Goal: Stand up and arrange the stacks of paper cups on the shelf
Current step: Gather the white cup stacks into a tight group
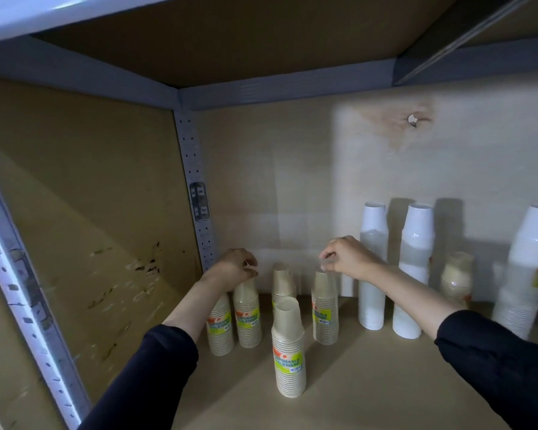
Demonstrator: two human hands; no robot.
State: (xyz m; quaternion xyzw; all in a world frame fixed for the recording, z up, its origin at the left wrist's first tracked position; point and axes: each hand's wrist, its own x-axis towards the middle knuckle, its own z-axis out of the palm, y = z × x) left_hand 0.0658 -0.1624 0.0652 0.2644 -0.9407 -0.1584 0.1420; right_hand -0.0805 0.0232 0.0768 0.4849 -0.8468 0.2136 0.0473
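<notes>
In the lower middle of the frame, five beige paper-cup stacks with green-and-yellow labels stand upright on the brown shelf board (385, 386). The left hand (235, 268) sits on the second beige stack (247, 311) from the left, its fingers curled down over the top and gripping it. Just to the left, touching it, stands the leftmost beige stack (219, 330), partly hidden behind the left forearm. The right hand (348, 257) reaches in from the right side of the frame, its thumb and fingertips pinching the top of the right-hand beige stack (324, 308). Between the two hands and further back, near the pale back panel (292, 181), stands the rear beige stack (282, 282). In front of it, nearest the camera, is the front beige stack (288, 346), which neither hand touches.

On the right side of the frame, two tall white cup stacks (373, 268) stand side by side against the back panel, mouths down. Right of them is a short beige stack (455, 279), and at the right edge a third tall white stack (525, 268), blurred, bears a small coloured label. Both forearms come out of dark sleeves (143, 383) at the bottom of the frame. A grey perforated metal upright (194, 181) runs down the back corner, left of centre, beside the scuffed brown side panel (90, 212).
</notes>
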